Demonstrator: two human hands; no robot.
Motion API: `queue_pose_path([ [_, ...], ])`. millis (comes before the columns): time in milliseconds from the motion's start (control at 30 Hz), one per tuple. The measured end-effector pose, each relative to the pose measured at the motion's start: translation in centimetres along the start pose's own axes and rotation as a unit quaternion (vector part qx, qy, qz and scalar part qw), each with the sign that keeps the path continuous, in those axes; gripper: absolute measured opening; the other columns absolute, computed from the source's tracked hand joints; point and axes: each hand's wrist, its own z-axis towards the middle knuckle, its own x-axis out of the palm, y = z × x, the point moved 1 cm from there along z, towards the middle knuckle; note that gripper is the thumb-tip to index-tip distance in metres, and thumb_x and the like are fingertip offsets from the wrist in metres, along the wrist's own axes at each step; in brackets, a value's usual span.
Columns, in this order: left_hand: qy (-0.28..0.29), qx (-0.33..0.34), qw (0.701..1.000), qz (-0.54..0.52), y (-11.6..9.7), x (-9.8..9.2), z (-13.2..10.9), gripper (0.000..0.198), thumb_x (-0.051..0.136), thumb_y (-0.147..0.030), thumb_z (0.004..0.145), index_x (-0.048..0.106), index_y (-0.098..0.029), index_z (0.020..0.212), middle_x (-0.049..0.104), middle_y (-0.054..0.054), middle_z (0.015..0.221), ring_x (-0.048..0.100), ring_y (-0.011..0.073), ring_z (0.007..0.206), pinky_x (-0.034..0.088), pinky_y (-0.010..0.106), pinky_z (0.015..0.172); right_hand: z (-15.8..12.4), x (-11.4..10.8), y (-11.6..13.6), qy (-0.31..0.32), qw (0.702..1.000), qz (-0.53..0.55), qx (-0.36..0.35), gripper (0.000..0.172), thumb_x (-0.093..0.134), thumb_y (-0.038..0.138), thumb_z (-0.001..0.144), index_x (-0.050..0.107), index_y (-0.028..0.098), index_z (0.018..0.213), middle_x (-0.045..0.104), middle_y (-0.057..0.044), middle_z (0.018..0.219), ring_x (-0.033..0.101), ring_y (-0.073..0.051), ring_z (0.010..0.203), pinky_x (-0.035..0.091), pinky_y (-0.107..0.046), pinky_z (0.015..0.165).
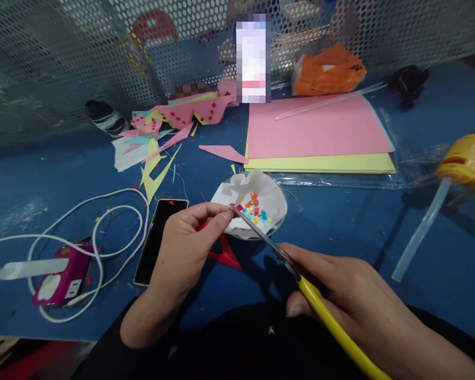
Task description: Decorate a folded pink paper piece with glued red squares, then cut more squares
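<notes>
My left hand (190, 240) pinches red paper (226, 254) between thumb and fingertips; part of the sheet hangs below the palm. In my right hand (340, 293) is a pair of scissors (312, 295) with yellow handles, its blades pointing up and left to my left fingertips. The blades look nearly closed, with their tips over the rim of a shallow bowl (280, 224). White paper (241, 186) lines this bowl. Small paper bits (255, 208) in red, orange, blue and yellow lie on the lining.
Left of my hands are a black phone (154, 243), a white cable (97, 216) and a purple adapter (65, 274). Pink and yellow sheets (316, 129) lie behind the bowl, paper scraps (158, 174) to their left. A yellow glue gun (465, 163) sits right; perforated metal (63, 63) borders the back.
</notes>
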Motion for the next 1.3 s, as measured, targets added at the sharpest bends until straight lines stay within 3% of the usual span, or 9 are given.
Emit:
queue_pose_path([
  [133, -0.001, -0.004, 1.000, -0.005, -0.08, 0.05, 0.05, 0.006, 0.079, -0.030, 0.081, 0.081, -0.024, 0.081, 0.074, -0.001, 0.078, 0.064, 0.0099, 0.067, 0.050, 0.019, 0.063, -0.05, 0.11, -0.17, -0.013, 1.000, -0.014, -0.015, 0.019, 0.057, 0.029, 0.093, 0.063, 0.021, 0.110, 0.077, 0.002, 0.079, 0.071, -0.014, 0.061, 0.050, -0.021, 0.053],
  [333, 0.005, -0.011, 1.000, -0.027, -0.47, 0.19, 0.15, 0.007, 0.079, -0.029, 0.081, 0.080, -0.022, 0.081, 0.074, 0.000, 0.077, 0.062, 0.0103, 0.066, 0.049, 0.019, 0.062, 0.05, -0.06, 0.13, -0.013, 1.000, 0.025, 0.011, 0.008, 0.063, 0.033, 0.092, 0.064, 0.025, 0.091, 0.074, 0.005, 0.075, 0.069, -0.013, 0.060, 0.049, -0.021, 0.054],
  [733, 0.006, -0.007, 1.000, -0.001, -0.15, -0.09, 0.29, 0.012, 0.080, -0.032, 0.081, 0.079, -0.021, 0.084, 0.074, 0.001, 0.079, 0.063, 0.0111, 0.069, 0.049, 0.020, 0.065, -0.29, 0.09, -0.20, -0.026, 0.999, 0.012, 0.021, 0.015, 0.062, 0.040, 0.094, 0.062, 0.026, 0.089, 0.073, 0.006, 0.076, 0.069, -0.013, 0.062, 0.048, -0.022, 0.055],
  [900, -0.007, -0.007, 1.000, 0.003, -0.20, -0.15, 0.22, 0.012, 0.079, -0.032, 0.082, 0.079, -0.020, 0.084, 0.073, 0.000, 0.076, 0.061, 0.0104, 0.064, 0.047, 0.020, 0.059, -0.28, 0.06, -0.12, -0.025, 0.999, 0.019, 0.039, 0.009, 0.065, 0.035, 0.091, 0.063, 0.027, 0.092, 0.073, 0.007, 0.075, 0.067, -0.013, 0.060, 0.048, -0.021, 0.055],
  [1100, -0.040, 0.006, 0.999, -0.021, -0.35, -0.10, 0.16, 0.014, 0.081, -0.034, 0.080, 0.078, -0.020, 0.082, 0.063, -0.004, 0.062, 0.045, 0.0069, 0.050, 0.036, 0.020, 0.047, -0.16, -0.16, 0.39, -0.035, 0.999, 0.013, 0.016, 0.026, 0.072, 0.046, 0.085, 0.065, 0.027, 0.100, 0.074, 0.005, 0.078, 0.070, -0.015, 0.062, 0.050, -0.022, 0.052],
  [1300, -0.041, 0.003, 0.999, -0.035, -0.22, -0.01, 0.09, 0.013, 0.081, -0.033, 0.079, 0.078, -0.020, 0.082, 0.064, -0.003, 0.064, 0.045, 0.0071, 0.050, 0.036, 0.020, 0.047, -0.15, -0.01, 0.26, -0.023, 0.999, -0.018, 0.021, 0.029, 0.077, 0.043, 0.082, 0.064, 0.027, 0.102, 0.075, 0.005, 0.081, 0.072, -0.017, 0.066, 0.052, -0.024, 0.055],
])
